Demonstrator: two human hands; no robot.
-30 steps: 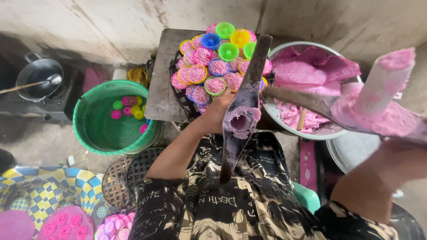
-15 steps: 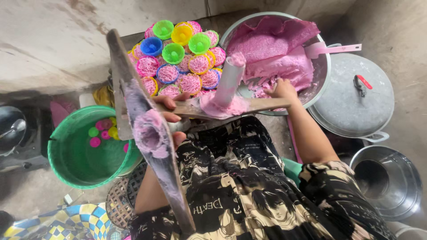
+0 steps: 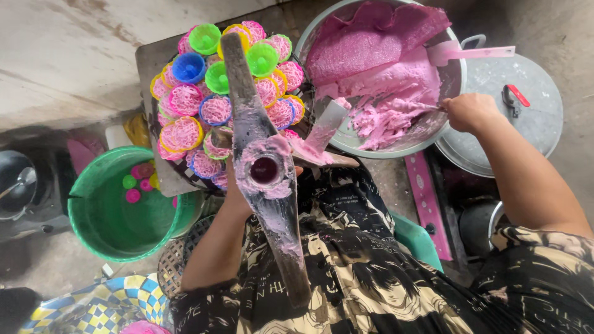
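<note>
Looking down from the head cam, the biggest thing here is the metal bowl [image 3: 377,145] of pink dough [image 3: 383,80], sitting front right by a flat pot lid [image 3: 532,117]. The dough looks soft, wet and sticky, folded in thick slabs, so I'd guess it tears rather than lifts clean and smears on anything it touches.

Next down, a green plastic bucket [image 3: 117,229] on the left with a few loose little cups in it. Then the tray [image 3: 148,74] stacked with bright plastic cups [image 3: 204,93], most packed with stringy pink noodle nests, which look light and fragile.

The wooden press [image 3: 263,167] runs up the middle over the lap: long, stiff, dark, caked in dough, round hole in the centre. Probably heavy-ish and slippery where coated, so the drier outer ends look like the place to grab.

The left hand [image 3: 238,185] is under it, fingers curled round the middle. The right hand [image 3: 467,111] is at the bowl's rim, fingers closed on a thin tool handle stuck into the dough.
</note>
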